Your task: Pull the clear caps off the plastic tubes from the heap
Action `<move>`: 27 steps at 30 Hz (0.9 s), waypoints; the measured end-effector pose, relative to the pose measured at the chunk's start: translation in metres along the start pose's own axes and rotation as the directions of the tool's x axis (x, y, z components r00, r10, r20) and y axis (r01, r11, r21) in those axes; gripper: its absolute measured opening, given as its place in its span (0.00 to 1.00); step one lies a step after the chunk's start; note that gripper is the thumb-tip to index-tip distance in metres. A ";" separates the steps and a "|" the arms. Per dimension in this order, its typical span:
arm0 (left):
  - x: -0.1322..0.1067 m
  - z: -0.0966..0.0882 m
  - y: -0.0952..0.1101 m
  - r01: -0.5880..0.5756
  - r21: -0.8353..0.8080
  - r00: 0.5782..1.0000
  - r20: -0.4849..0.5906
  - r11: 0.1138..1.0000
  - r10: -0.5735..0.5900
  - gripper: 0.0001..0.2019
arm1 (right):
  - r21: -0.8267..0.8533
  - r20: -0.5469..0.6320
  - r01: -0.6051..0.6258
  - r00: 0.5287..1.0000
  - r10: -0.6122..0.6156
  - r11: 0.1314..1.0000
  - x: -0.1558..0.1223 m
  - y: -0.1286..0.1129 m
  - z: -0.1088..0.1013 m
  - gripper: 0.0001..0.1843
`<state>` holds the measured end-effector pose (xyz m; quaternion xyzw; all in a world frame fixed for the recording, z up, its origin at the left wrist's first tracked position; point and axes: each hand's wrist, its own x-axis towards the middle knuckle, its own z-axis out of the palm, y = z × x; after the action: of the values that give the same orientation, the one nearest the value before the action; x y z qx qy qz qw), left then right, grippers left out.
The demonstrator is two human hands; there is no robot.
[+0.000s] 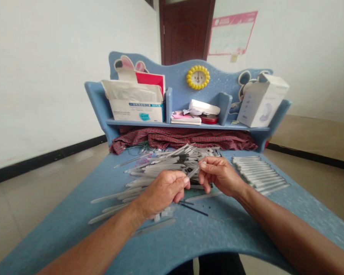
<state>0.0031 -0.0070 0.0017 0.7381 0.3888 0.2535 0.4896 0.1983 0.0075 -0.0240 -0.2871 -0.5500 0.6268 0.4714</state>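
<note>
Left hand (163, 191): closed to a pinch. Thumb and forefinger are pressed on the lower end of the clear tube (194, 171); the other fingers are curled under.
Right hand (219, 175): likewise pinched shut, with thumb and forefinger on the upper end of the same tube and the rest loosely folded.
Clear tube: held off the desk (218, 236), slanting up from the left fingertips (186, 183) to the right fingertips (203, 163) and bridging the small gap between them. Whether anything sits inside it cannot be told.
Loose pile (160, 164): just beyond the fingertips, with tubes lying crosswise and a few fanned out past the left knuckles.
Sorted row (258, 172): outside the right hand, tubes laid parallel, apart from the fingers.
Black rods (193, 209): thin, flat on the desk, just under and nearer than the fingers.
Step judged: two slim ends appear to be brought together between the pinches.
Grip advice: the tube is best held close to its ends, so little length is left free to bend.
Alignment advice: both pinches should be kept on one line, and any push given straight along the tube, not across it.
Force advice: light pressure is likely enough, since the thin plastic may kink if squeezed.
Risk: the pile lies close, and a sweep of the knuckles could scatter it.
</note>
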 end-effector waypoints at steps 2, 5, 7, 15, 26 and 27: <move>-0.001 0.000 0.001 0.006 -0.007 1.000 -0.007 1.000 -0.006 0.16 | 0.010 0.007 -0.003 1.000 0.003 1.000 0.000 0.000 0.000 0.10; -0.001 0.000 0.003 0.021 0.008 1.000 -0.012 1.000 -0.021 0.15 | 0.026 0.008 -0.009 1.000 0.009 1.000 0.000 0.000 0.002 0.10; -0.001 0.000 0.004 0.033 0.034 0.999 -0.013 0.999 -0.032 0.14 | 0.033 0.009 -0.017 1.000 0.017 0.999 -0.001 0.001 0.002 0.11; -0.005 0.002 0.009 0.010 0.061 0.999 -0.033 0.998 -0.008 0.16 | 0.060 0.032 -0.004 0.999 0.002 0.998 -0.003 -0.001 0.006 0.10; 0.000 -0.001 0.005 -0.049 0.080 0.995 -0.077 0.996 0.056 0.14 | 0.043 0.016 0.049 0.999 -0.049 0.998 0.001 -0.004 0.015 0.12; 0.000 -0.001 0.006 -0.049 0.085 0.995 -0.077 0.995 0.056 0.14 | 0.042 0.018 0.044 0.999 -0.045 0.998 0.001 -0.003 0.016 0.12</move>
<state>0.0045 -0.0079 0.0072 0.7571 0.3987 0.2791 0.4359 0.1845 0.0014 -0.0168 -0.2590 -0.5477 0.6300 0.4858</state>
